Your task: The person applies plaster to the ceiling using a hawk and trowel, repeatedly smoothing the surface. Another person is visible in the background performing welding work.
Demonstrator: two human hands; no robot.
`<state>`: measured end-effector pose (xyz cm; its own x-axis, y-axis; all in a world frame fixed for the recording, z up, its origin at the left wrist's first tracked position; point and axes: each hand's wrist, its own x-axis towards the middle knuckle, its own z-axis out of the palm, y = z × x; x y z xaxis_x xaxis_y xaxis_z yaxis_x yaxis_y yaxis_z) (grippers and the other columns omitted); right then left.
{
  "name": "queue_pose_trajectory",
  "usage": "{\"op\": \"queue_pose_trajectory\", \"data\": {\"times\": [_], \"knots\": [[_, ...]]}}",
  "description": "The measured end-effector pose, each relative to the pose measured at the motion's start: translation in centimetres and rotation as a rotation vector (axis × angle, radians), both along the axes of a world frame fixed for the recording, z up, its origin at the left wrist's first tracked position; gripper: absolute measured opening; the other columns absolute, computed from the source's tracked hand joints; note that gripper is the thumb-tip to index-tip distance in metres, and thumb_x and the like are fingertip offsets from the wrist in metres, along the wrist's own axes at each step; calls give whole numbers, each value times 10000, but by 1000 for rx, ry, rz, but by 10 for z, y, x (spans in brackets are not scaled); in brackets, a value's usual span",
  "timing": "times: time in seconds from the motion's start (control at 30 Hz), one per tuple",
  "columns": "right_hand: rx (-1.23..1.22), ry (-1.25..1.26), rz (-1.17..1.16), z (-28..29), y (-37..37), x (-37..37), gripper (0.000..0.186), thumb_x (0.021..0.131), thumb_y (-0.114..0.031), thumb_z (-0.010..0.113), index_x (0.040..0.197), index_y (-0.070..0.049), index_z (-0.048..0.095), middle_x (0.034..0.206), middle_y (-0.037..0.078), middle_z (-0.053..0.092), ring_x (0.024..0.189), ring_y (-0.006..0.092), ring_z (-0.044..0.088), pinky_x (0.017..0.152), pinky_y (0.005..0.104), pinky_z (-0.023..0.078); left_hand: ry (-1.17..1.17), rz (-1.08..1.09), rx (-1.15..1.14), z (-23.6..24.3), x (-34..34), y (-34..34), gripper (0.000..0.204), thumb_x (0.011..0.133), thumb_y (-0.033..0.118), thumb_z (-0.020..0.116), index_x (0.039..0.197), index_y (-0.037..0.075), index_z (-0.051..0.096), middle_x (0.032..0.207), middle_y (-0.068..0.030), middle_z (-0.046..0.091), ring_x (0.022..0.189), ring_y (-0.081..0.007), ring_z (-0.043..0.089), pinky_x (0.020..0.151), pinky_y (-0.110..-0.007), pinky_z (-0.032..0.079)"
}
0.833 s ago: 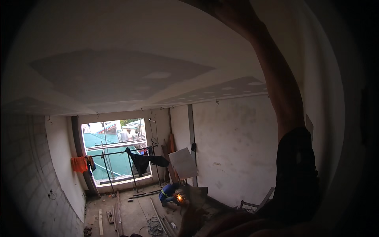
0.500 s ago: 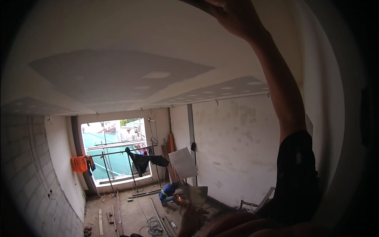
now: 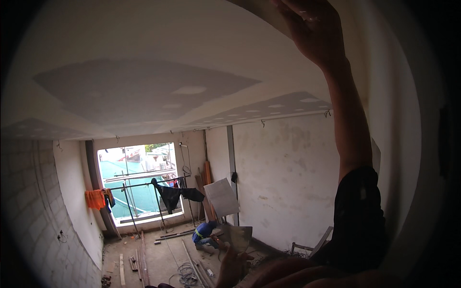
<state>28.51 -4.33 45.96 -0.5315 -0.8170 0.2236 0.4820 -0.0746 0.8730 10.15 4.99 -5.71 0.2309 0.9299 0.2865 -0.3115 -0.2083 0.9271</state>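
My right hand (image 3: 319,36) is raised to the ceiling (image 3: 158,36) at the top right. Its fingers are closed on a wide, flat putty knife (image 3: 269,15), whose greyish blade lies along the ceiling; the top edge of the picture cuts part of it off. Low in the middle, my left hand (image 3: 233,266) is closed around a second tool, a broad square-ended blade (image 3: 237,235) that points upward. The handle is hidden by the fingers. Grey unpainted patches (image 3: 144,89) show between paler coated bands on the ceiling.
Far below, a person in blue (image 3: 204,234) crouches on the floor. Planks (image 3: 142,261) and a coiled cable (image 3: 187,274) lie there. A pole rail with hung clothes (image 3: 168,197) crosses before the window opening (image 3: 137,168). A pale board (image 3: 222,198) leans by the right wall (image 3: 283,177).
My right hand has moved to the right with the putty knife, and more of its blade shows. My left hand stays nearly still. The bright glow by the crouching person has faded.
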Motion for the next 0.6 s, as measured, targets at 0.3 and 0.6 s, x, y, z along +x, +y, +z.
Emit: {"op": "queue_pose_trajectory", "data": {"times": [0.3, 0.6], "knots": [[-101, 211, 60, 49, 1, -2, 64, 910, -38, 692, 967, -28, 720, 897, 99, 681, 795, 231, 675, 670, 341, 556, -13, 13, -47, -15, 3, 14, 529, 1029, 213, 525, 1510, 161, 312, 963, -101, 632, 590, -124, 539, 373, -256, 422], [-80, 239, 39, 68, 13, -4, 117, 901, -74, 705, 1012, -58, 741, 934, 98, 697, 854, 269, 688, 725, 362, 573, 23, 57, 83, -8, 8, 7, 595, 1019, 150, 526, 1554, 161, 267, 948, -94, 643, 613, -127, 546, 452, -271, 466]]}}
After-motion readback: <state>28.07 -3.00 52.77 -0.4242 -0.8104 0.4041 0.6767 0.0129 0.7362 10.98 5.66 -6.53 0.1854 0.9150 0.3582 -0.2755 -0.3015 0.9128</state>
